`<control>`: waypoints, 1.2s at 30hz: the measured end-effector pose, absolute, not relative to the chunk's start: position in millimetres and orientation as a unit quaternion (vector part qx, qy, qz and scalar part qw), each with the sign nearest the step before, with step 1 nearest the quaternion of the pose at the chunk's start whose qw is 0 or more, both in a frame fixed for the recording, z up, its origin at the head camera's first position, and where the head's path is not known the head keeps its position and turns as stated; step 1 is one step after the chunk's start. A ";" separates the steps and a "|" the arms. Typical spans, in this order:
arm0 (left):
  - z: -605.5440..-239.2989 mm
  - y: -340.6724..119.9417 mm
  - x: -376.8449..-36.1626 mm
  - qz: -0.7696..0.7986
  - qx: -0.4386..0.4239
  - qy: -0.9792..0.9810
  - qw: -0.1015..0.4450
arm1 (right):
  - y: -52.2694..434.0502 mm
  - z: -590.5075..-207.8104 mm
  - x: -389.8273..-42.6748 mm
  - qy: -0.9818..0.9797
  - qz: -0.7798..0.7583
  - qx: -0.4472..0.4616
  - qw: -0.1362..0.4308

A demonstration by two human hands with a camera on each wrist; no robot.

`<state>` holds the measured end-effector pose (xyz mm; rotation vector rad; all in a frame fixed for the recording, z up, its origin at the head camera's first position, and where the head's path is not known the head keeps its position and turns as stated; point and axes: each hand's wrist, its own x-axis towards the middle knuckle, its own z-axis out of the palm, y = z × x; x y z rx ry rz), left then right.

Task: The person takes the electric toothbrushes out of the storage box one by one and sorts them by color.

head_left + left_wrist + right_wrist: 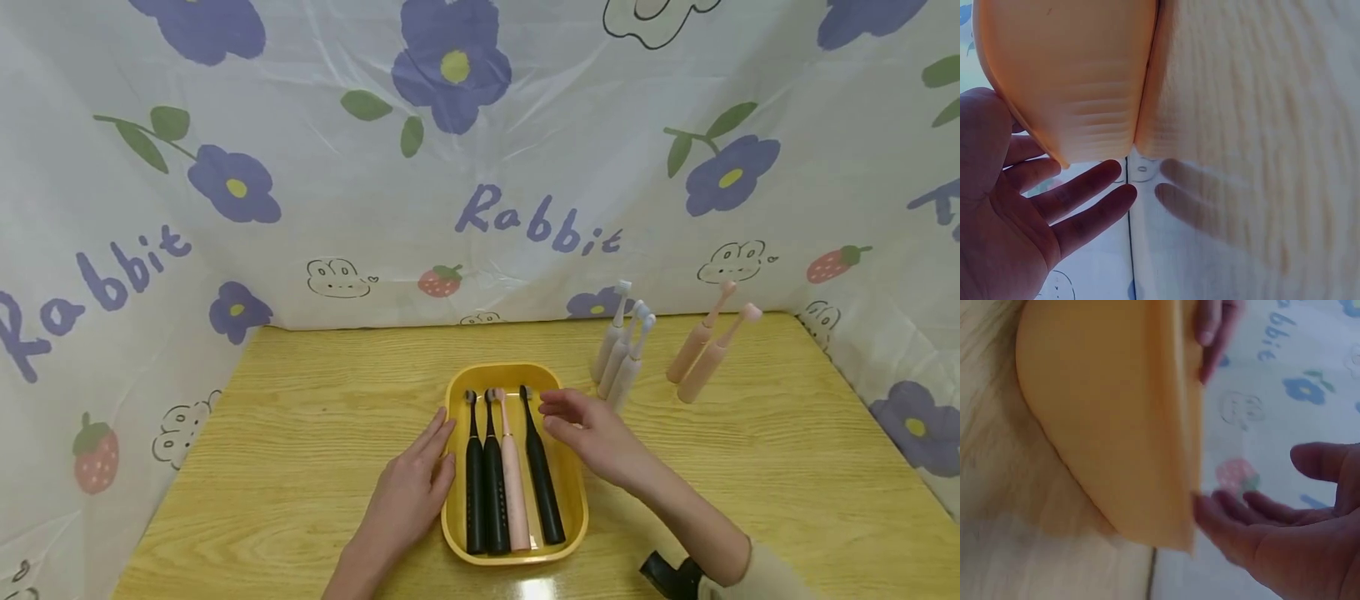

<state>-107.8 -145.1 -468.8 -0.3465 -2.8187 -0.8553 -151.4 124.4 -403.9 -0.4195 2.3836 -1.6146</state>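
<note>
A yellow tray [455,398] lies on the wooden table and holds three black electric toothbrushes [542,479] and one pink toothbrush [514,487] side by side. My left hand [416,487] lies flat with straight fingers against the tray's left wall [1066,81]. My right hand [588,425] hovers open over the tray's right rim, fingers reaching toward the rightmost black brush's head. The right wrist view shows the tray's outer wall [1110,425] with relaxed fingers [1235,512] beside it.
Three white toothbrushes [622,354] and two pink toothbrushes [708,350] stand upright at the back right of the table [300,433]. A flower-printed sheet [480,167] walls in the back and both sides.
</note>
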 end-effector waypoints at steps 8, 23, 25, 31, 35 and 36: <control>-469.6 -145.1 -106.4 -0.289 -0.118 -0.946 0.089 | 85.6 -421.1 -168.1 0.808 -0.557 -0.065 0.179; -470.0 -147.7 -107.6 -0.290 -0.126 -0.943 0.103 | 63.3 -436.1 -178.1 0.665 -0.703 0.072 0.242; -470.0 -147.5 -107.4 -0.290 -0.124 -0.944 0.099 | 61.6 -440.8 -178.5 0.667 -0.699 0.068 0.248; -470.0 -146.4 -106.6 -0.290 -0.120 -0.945 0.093 | 57.9 -446.4 -174.5 0.670 -0.696 0.087 0.242; -469.7 -146.0 -107.0 -0.290 -0.118 -0.945 0.093 | 57.8 -444.1 -174.0 0.669 -0.699 0.090 0.236; -469.6 -146.0 -107.0 -0.291 -0.117 -0.945 0.092 | 57.6 -442.8 -173.6 0.670 -0.698 0.089 0.235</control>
